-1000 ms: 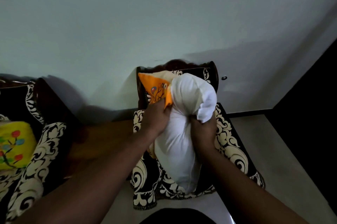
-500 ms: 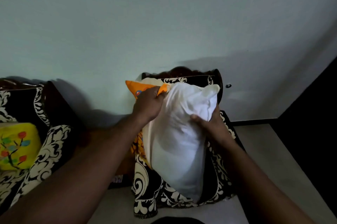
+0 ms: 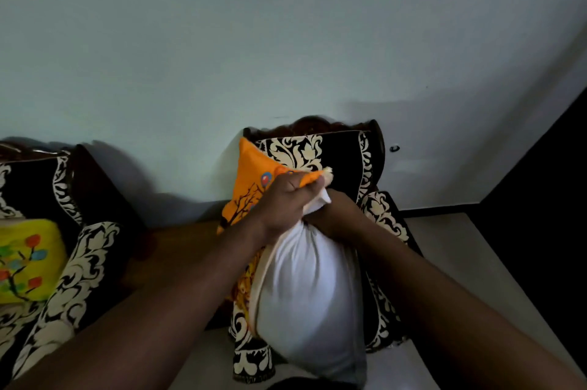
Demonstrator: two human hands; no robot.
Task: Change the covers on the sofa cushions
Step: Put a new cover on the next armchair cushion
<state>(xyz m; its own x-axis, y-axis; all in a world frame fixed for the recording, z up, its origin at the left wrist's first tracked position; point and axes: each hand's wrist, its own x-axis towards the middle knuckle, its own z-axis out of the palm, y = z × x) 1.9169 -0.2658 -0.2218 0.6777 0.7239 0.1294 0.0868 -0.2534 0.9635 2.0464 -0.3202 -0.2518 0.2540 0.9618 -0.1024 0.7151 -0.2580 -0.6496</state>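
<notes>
Pale, bare wall (image 3: 286, 40) fills the upper half of our view, with a black armchair (image 3: 368, 161) patterned in cream scrolls standing against it. We hold a white cushion insert (image 3: 305, 288) upright over the chair seat. Our left hand (image 3: 286, 202) pinches the edge of an orange cover (image 3: 254, 167) printed with a tree, together with the gathered top of the insert. Our right hand (image 3: 336, 215) clenches the insert's neck just beside it. At far left, a yellow cushion (image 3: 25, 259) rests on a second matching sofa (image 3: 79, 250).
</notes>
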